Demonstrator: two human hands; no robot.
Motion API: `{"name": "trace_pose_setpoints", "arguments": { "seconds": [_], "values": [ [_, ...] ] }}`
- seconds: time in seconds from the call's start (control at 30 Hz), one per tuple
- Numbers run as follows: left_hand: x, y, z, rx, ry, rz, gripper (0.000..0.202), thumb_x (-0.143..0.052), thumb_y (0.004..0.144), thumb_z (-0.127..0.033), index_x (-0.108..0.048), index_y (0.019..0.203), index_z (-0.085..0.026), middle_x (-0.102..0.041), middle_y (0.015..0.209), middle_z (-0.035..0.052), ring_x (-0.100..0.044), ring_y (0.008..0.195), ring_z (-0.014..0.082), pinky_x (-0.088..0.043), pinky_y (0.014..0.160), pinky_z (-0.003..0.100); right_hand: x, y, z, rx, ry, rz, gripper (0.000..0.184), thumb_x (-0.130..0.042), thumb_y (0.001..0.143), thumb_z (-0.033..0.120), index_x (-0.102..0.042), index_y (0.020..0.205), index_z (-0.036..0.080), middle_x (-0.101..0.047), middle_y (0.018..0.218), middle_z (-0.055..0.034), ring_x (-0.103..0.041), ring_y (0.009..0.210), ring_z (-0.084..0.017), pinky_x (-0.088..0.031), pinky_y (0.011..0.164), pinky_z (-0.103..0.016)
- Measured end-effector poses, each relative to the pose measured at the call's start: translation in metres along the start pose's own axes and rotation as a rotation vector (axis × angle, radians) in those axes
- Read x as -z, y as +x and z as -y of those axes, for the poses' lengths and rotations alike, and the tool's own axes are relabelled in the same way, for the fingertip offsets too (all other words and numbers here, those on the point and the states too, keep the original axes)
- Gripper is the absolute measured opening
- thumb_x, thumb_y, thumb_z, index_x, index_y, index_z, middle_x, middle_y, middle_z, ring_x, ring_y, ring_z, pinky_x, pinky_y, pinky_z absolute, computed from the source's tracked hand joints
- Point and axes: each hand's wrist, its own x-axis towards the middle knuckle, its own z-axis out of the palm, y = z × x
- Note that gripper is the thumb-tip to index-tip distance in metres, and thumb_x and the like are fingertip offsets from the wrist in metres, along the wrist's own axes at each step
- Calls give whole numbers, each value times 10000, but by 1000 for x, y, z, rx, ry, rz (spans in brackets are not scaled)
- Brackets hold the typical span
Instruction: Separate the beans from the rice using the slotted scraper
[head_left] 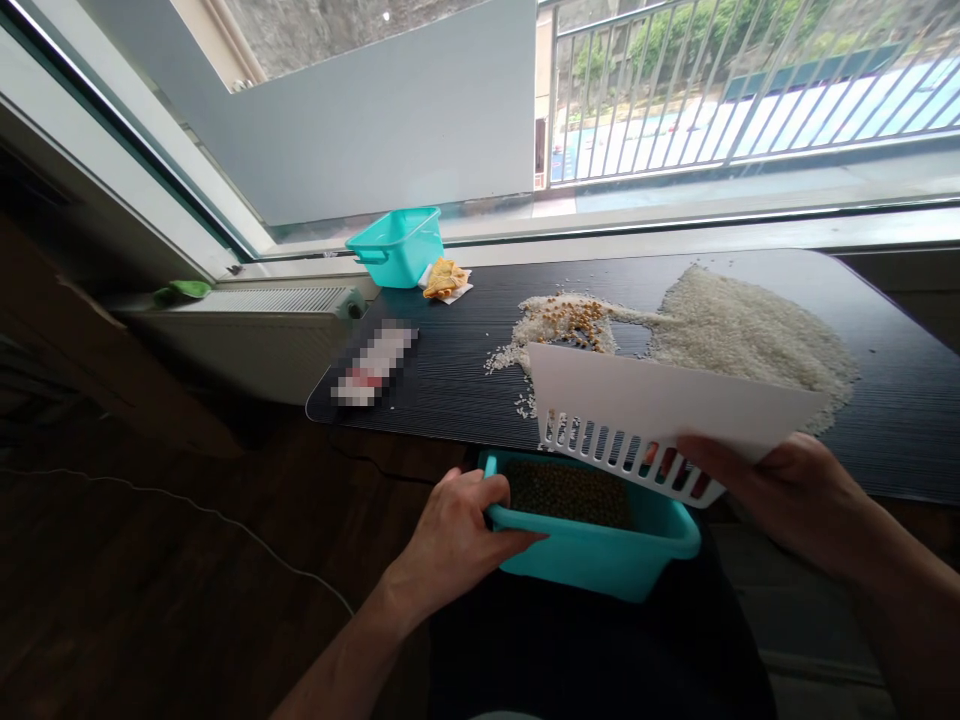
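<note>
Just off the worktop's (450,385) near edge, the left hand (457,535) grips one teal tub (600,565) of green beans (570,492). The right hand (780,490) clasps one white slotted basket (660,405), tilted above it. Two heaps lie mid-worktop, a rice heap (750,330) and a mixed heap (566,320). A second tub (397,245) sits at the far left corner.

blk tbl (450,390) | rice pile (750,330) | beans w/ rice (581,320) | yel cloth (444,278)

Our left hand (457,535) grips the left rim of the teal tub (600,560), which holds greenish beans (570,492) at the edge of the black table (450,380). Our right hand (787,495) holds a white slotted basket (660,415) tilted above it. A heap of rice (742,330) lies on the table, with a second tub (397,245) and a yellow cloth (445,278) at the far end.
</note>
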Motion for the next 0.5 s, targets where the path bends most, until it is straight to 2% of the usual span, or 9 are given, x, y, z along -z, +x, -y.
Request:
{"name": "trace_pose_setpoints", "arguments": {
  "seconds": [0.13,0.27,0.37,0.5],
  "values": [
    [-1,0,1,-2,6,-13,508,-931,784,-272,-452,621,-230,-524,678,-58,-536,724,171,-373,738,294,-11,-6,2,15,4,-27,782,-795,565,1039,-897,723,280,-872,760,-91,-831,703,-352,-732,658,-472],
    [-1,0,2,-11,14,-16,510,-924,781,-264,-444,611,-231,-534,672,-50,-533,725,173,-371,729,294,-28,-14,-1,26,55,4,763,-789,588,1032,-885,729,289,-877,773,-87,-842,729,-355,-750,724,-501],
    [-1,0,2,-23,20,-20,508,-913,782,-255,-437,606,-232,-538,672,-45,-536,733,176,-371,725,292,-28,-18,-18,13,74,-98,667,-814,651,959,-912,802,317,-900,844,-63,-869,814,-372,-755,790,-513],
    [-2,1,2,-25,13,-22,496,-896,783,-245,-432,609,-231,-543,678,-45,-542,732,176,-373,727,293,-13,-18,-47,-23,6,-252,544,-832,699,851,-905,778,317,-892,815,-55,-873,832,-392,-750,819,-524]
  ]
}}
